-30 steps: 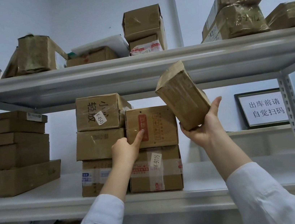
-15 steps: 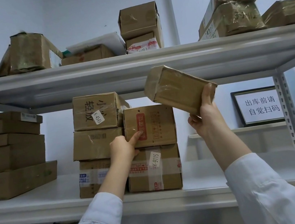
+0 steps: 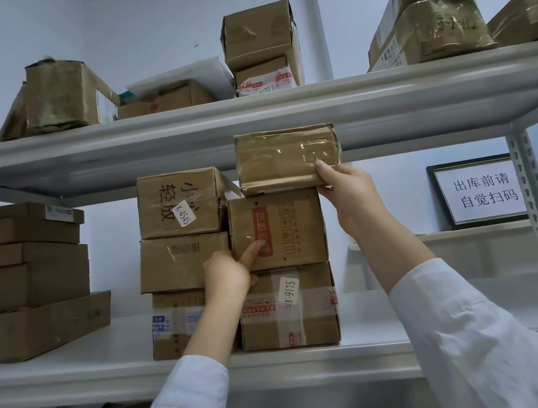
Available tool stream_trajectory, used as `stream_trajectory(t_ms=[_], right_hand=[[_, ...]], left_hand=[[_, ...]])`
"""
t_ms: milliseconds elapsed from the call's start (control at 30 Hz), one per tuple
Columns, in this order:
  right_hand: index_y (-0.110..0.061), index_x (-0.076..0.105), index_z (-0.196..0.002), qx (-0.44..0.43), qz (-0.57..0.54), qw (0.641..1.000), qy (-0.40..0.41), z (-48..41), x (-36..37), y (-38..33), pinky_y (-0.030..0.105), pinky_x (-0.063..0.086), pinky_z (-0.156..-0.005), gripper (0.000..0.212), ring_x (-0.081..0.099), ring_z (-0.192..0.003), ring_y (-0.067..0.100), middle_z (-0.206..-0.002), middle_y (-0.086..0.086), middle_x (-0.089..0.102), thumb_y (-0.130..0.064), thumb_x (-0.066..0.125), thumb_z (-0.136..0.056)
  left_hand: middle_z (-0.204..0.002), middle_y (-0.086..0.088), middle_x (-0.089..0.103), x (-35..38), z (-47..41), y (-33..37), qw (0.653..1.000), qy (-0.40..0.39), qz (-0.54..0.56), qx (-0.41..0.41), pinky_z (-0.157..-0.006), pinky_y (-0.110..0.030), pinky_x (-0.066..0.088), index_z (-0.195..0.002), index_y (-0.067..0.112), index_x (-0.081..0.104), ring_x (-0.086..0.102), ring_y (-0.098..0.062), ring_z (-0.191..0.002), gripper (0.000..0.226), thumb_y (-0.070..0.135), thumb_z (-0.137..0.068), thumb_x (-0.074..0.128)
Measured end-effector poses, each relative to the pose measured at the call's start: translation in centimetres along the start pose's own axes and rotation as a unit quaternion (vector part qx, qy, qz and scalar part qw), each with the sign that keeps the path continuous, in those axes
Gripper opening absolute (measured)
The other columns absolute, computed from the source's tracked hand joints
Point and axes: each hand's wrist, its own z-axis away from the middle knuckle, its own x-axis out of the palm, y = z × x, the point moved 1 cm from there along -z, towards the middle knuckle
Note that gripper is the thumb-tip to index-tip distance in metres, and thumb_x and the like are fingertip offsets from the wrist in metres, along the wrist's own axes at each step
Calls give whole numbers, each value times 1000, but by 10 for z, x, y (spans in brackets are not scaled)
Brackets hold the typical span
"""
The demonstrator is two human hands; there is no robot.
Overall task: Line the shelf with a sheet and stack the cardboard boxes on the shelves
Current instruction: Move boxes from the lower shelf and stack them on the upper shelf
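The right hand (image 3: 349, 192) grips a taped box (image 3: 285, 158) by its corner — the box sits flat on top of the red-label box (image 3: 278, 230). The left hand (image 3: 227, 275) is curled — one finger pushing on that red-label box on the middle shelf (image 3: 76, 369).

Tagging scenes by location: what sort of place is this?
Probably a parcel storeroom or small stockroom. White metal shelving carries taped brown cardboard boxes, some with handwritten white code stickers such as K-9115. A black-framed printed notice in Chinese stands on the right.
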Motion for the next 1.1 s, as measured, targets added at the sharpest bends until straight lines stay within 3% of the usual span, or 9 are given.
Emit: stream_trajectory(t_ms=[133,267,467,700,767,833,933,1033,1100], right_hand=[[-11,65,-107,-49,89,994,47,-3,5,9,16,43,-67,33,57,-81,4,-89,-5,63,-39,64,-88],[-17,63,-114,-50,126,990,33,-4,10,18,31,50,-84,37,61,-101,14,-105,-3,66,-42,59,-88],[-28,65,-96,-59,166,983,50,-10,15,28,43,54,-89,18,65,-94,18,-95,-4,69,-43,60,-88],[-26,63,-113,-29,180,983,33,-17,18,35,46,52,-93,31,63,-99,21,-102,1,68,-46,54,-91],[-27,56,-127,-18,177,984,10,-17,17,37,48,49,-98,47,60,-109,22,-118,1,65,-53,55,-87],[-29,33,-145,2,167,986,2,-14,13,42,49,41,-106,73,49,-127,23,-143,1,47,-59,57,-83],[-29,16,-151,29,136,990,8,-4,3,54,48,35,-111,86,36,-138,24,-153,1,32,-60,58,-82],[-25,19,-150,100,137,986,-1,9,-4,68,44,37,-104,94,42,-132,26,-147,2,40,-69,57,-76],[-19,38,-139,151,118,981,-27,17,-9,74,32,44,-85,80,57,-111,20,-129,2,56,-68,54,-79]], left_hand=[[-63,-11,62,0,5,2,1000,19,10,1,-63,-33,53,-93,-2,56,60,-19,-52,54,50,-81,64],[-70,-15,68,-2,11,2,997,29,-59,44,-69,-37,57,-68,10,43,69,-26,-66,55,64,-81,51],[-59,-9,67,-5,16,5,994,25,-95,52,-72,-35,58,-73,12,46,69,-21,-61,59,70,-82,39],[-59,-8,65,-6,12,3,993,26,-95,66,-69,-35,59,-82,7,50,68,-19,-56,62,69,-81,44],[-59,-8,65,-6,10,2,992,31,-98,70,-67,-36,59,-74,9,50,68,-20,-54,62,70,-79,44],[-61,-9,65,-5,8,0,991,40,-104,74,-66,-38,60,-70,10,49,68,-22,-55,61,70,-78,44],[-72,-12,65,-1,5,-1,987,61,-117,88,-63,-40,59,-70,7,53,68,-27,-62,68,74,-74,42],[-79,-12,65,2,6,-1,984,71,-131,101,-59,-36,57,-71,5,56,67,-26,-65,69,73,-75,42],[-81,-12,65,3,7,0,981,73,-147,106,-52,-32,51,-69,6,54,65,-25,-66,68,72,-77,42]])
